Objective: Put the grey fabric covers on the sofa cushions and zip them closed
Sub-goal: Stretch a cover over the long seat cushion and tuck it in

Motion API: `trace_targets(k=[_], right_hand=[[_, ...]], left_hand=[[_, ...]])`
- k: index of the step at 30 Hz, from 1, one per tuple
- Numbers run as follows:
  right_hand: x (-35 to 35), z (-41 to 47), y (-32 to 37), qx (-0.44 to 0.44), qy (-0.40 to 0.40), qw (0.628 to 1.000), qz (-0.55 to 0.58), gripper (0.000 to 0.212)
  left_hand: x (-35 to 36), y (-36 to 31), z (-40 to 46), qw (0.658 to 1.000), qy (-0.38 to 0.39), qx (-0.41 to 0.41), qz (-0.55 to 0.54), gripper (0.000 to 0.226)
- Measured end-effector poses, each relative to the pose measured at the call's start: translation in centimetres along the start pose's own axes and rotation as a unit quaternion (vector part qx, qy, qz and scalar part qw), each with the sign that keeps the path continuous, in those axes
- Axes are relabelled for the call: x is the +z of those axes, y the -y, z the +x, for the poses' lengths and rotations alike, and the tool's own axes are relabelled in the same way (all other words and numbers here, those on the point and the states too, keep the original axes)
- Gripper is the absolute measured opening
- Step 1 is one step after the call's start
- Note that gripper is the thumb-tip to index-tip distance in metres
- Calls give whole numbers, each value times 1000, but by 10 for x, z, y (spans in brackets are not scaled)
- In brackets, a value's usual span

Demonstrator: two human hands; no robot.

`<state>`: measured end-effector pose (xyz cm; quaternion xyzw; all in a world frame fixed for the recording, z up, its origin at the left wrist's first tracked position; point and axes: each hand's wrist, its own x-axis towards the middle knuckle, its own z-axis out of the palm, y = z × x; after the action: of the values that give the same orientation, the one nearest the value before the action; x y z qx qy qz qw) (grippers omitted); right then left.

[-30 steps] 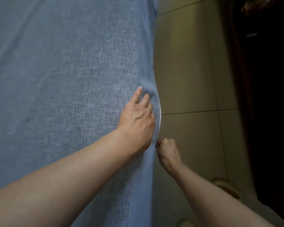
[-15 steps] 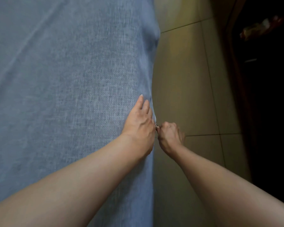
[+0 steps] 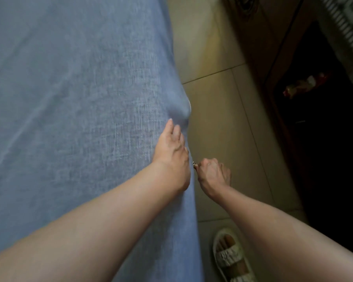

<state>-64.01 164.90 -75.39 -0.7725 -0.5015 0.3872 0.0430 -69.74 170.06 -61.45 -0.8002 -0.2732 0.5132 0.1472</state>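
The grey fabric cover (image 3: 73, 110) fills the left of the view, stretched over its cushion, its right edge running down beside the tiled floor (image 3: 218, 119). The left hand (image 3: 171, 151) lies flat on the cover at that edge, fingers straight, pressing the cloth. The right hand (image 3: 211, 176) is clenched, pinching the small metal zip pull (image 3: 194, 164). To zip well, I judge both sides should be held close ahead of the slider — the bulge above could snag — and pulled steadily along the edge.
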Motion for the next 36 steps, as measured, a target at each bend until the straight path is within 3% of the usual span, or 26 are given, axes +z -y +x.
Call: trace_targets(k=[6,13,20,36], right_hand=[[-27,62,33,43,-18,998,37,37],[-59,116,57,-1,-1,1000,2,36],[-97,201,85,-51,8,998,-29,35],[-166,318,135,-43,28,998,-25,33]], left_hand=[[-19,73,45,1000,-9,4,3,67],[-34,120,94,1000,10,16,11,66],[-47,196,156,1000,-3,-24,-1,65],[-71,290,241,1000,16,-17,-2,63]])
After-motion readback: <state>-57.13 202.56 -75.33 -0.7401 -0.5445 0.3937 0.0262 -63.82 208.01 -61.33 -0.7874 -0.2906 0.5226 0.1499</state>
